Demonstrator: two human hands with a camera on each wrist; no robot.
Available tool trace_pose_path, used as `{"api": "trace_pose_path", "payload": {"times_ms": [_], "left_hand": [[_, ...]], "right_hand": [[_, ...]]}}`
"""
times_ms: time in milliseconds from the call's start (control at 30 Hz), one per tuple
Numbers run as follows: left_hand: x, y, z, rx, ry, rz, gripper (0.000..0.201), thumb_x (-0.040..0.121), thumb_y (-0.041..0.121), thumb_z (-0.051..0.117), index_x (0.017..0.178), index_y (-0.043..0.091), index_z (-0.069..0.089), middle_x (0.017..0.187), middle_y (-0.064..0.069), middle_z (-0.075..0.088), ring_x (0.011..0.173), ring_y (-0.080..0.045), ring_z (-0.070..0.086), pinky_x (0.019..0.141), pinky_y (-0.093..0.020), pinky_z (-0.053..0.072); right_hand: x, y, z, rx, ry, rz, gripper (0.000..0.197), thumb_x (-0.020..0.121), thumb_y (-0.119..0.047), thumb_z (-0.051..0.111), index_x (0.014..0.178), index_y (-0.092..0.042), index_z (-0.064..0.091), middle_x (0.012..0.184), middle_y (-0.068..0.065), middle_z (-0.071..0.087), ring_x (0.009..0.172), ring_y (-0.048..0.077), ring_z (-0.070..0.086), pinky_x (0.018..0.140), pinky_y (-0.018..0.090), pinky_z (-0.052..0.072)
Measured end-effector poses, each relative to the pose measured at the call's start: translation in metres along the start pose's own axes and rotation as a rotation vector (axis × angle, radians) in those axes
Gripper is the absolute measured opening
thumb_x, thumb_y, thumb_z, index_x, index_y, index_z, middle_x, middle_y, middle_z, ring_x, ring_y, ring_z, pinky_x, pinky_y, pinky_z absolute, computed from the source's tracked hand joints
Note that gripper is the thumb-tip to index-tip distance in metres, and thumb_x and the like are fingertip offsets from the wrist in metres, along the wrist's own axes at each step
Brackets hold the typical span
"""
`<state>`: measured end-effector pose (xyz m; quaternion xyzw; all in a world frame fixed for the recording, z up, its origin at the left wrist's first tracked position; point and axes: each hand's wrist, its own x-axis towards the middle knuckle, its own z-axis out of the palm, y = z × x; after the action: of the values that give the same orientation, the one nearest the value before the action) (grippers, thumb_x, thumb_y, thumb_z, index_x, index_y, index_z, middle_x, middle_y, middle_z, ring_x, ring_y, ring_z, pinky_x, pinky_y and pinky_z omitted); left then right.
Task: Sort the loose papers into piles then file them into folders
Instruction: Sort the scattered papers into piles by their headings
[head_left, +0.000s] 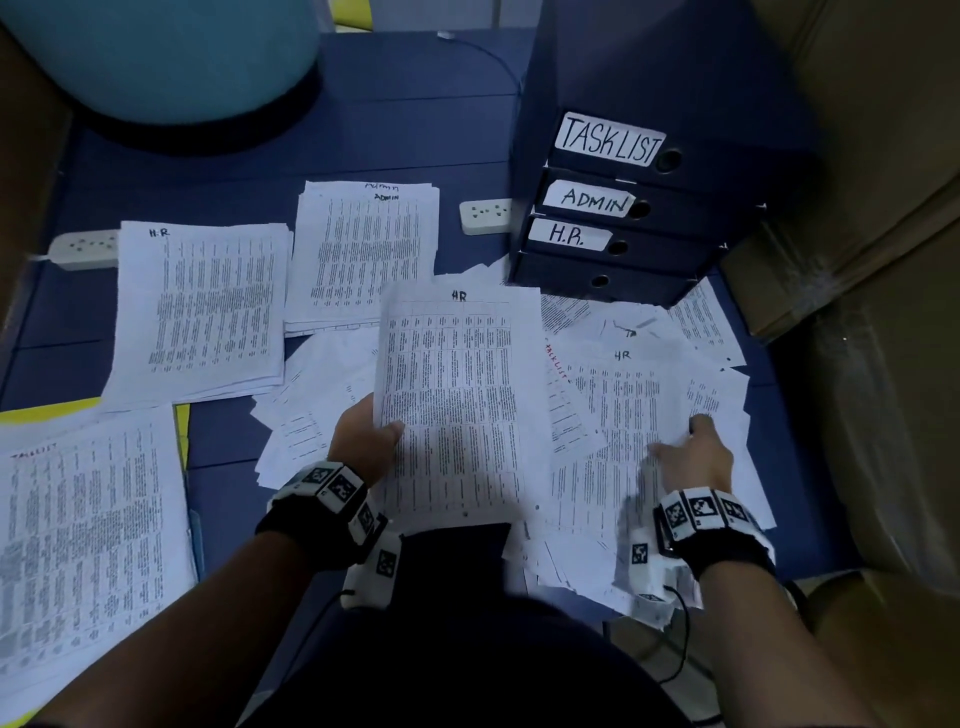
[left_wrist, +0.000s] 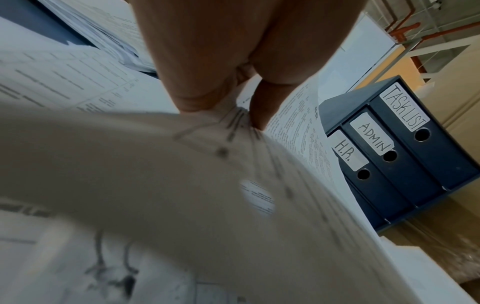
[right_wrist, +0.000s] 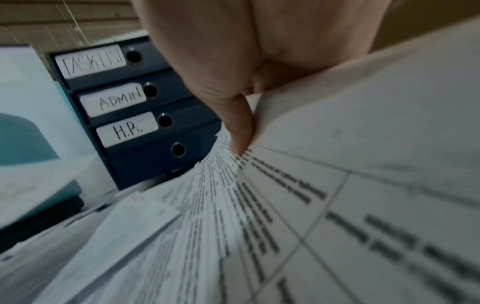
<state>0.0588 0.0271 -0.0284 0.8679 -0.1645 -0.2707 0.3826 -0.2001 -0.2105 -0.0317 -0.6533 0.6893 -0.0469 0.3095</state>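
My left hand (head_left: 363, 436) pinches the left edge of a printed sheet headed HR (head_left: 457, 405), thumb on top, lifted above the loose papers (head_left: 613, 395). In the left wrist view that sheet (left_wrist: 155, 164) curves between thumb and fingers. My right hand (head_left: 696, 457) is on the loose heap at the right and pinches one of its sheets (right_wrist: 363, 123) between thumb and fingers. Sorted piles lie on the floor: H.R. (head_left: 208, 312), ADMIN (head_left: 363, 254) and TASKLIST (head_left: 88, 530). Dark blue folders (head_left: 623, 208) labelled TASKLIST, ADMIN and H.R. are stacked at the back right.
Two white power strips (head_left: 83, 249) (head_left: 485, 215) lie on the blue floor mat (head_left: 415, 130). A teal cylinder (head_left: 171, 57) stands at the back left. Cardboard boxes (head_left: 857, 312) wall off the right side. A yellow folder (head_left: 182, 431) shows under the TASKLIST pile.
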Motion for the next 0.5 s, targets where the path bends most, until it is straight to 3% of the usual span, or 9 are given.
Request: {"api": "trace_pose_path", "payload": {"times_ms": [67, 133, 233, 333, 400, 500], "left_hand": [[0.001, -0.003, 0.0, 0.012, -0.002, -0.007, 0.022, 0.087, 0.004, 0.057, 0.109, 0.001, 0.061, 0.097, -0.009, 0.064, 0.088, -0.028, 0.06, 0.082, -0.036, 0.05], [0.001, -0.004, 0.0, 0.025, -0.01, -0.003, 0.021, 0.087, 0.004, 0.057, 0.107, 0.001, 0.062, 0.096, -0.01, 0.064, 0.088, -0.028, 0.061, 0.08, -0.035, 0.049], [-0.001, -0.002, 0.002, 0.035, -0.033, 0.002, 0.021, 0.087, 0.003, 0.057, 0.108, 0.001, 0.061, 0.095, -0.009, 0.063, 0.087, -0.028, 0.06, 0.075, -0.03, 0.044], [0.0, -0.003, 0.002, 0.05, -0.029, -0.01, 0.028, 0.087, 0.003, 0.057, 0.115, 0.003, 0.056, 0.105, -0.012, 0.063, 0.09, -0.026, 0.057, 0.076, -0.03, 0.043], [0.0, -0.005, 0.0, -0.015, -0.001, -0.029, 0.042, 0.086, -0.001, 0.057, 0.126, 0.007, 0.047, 0.115, -0.013, 0.062, 0.096, -0.026, 0.058, 0.078, -0.029, 0.043], [0.0, -0.006, -0.001, -0.15, 0.035, -0.02, 0.076, 0.084, -0.01, 0.053, 0.146, 0.021, 0.023, 0.139, -0.017, 0.046, 0.118, -0.036, 0.053, 0.075, -0.024, 0.044]], "right_hand": [[0.002, 0.005, -0.012, -0.006, 0.032, -0.056, 0.01, 0.091, -0.008, 0.062, 0.091, -0.008, 0.052, 0.086, 0.013, 0.059, 0.075, 0.031, 0.058, 0.055, 0.026, 0.038], [0.004, 0.008, -0.022, -0.024, 0.058, -0.066, 0.013, 0.09, -0.01, 0.06, 0.081, -0.001, 0.057, 0.078, 0.014, 0.059, 0.074, 0.033, 0.058, 0.055, 0.026, 0.036], [0.001, 0.009, -0.039, -0.064, 0.127, -0.098, 0.018, 0.094, -0.014, 0.055, 0.085, 0.0, 0.062, 0.091, 0.023, 0.064, 0.083, 0.038, 0.056, 0.062, 0.032, 0.041], [-0.009, 0.001, -0.07, 0.042, 0.31, -0.262, 0.015, 0.095, -0.01, 0.055, 0.095, 0.001, 0.065, 0.093, 0.024, 0.066, 0.09, 0.037, 0.059, 0.074, 0.035, 0.044], [-0.019, -0.01, -0.096, 0.139, 0.39, -0.363, 0.016, 0.094, -0.011, 0.057, 0.093, 0.003, 0.063, 0.084, 0.022, 0.062, 0.08, 0.032, 0.057, 0.07, 0.033, 0.038], [-0.023, -0.022, -0.113, 0.305, 0.305, -0.351, 0.012, 0.094, -0.016, 0.058, 0.095, -0.005, 0.063, 0.082, 0.012, 0.058, 0.078, 0.022, 0.052, 0.07, 0.031, 0.037]]}}
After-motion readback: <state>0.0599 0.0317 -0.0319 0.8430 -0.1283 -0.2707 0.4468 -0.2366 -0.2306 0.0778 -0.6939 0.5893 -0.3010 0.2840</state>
